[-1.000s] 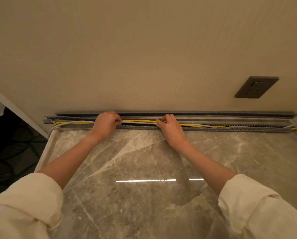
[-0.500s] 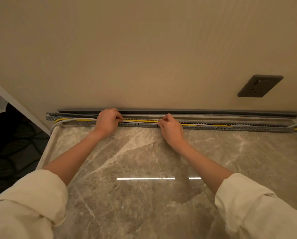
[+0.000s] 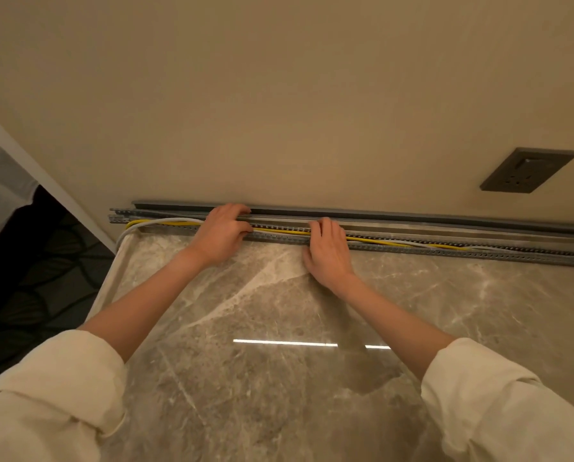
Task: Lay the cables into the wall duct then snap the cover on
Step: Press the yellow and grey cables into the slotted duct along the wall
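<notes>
Along wall base, yellow and white cables (image 3: 395,242) lie in slotted grey plastic duct (image 3: 445,252). Your left hand (image 3: 220,233) curls over them; right hand (image 3: 327,250) presses flat-fingered. Cables light, springy: pin near slots. Long grey cover strip (image 3: 412,217) behind, stiff, thin.

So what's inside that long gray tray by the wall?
Inside the duct lie a yellow cable and a white cable. The left hand and right hand cover parts of them.
</notes>
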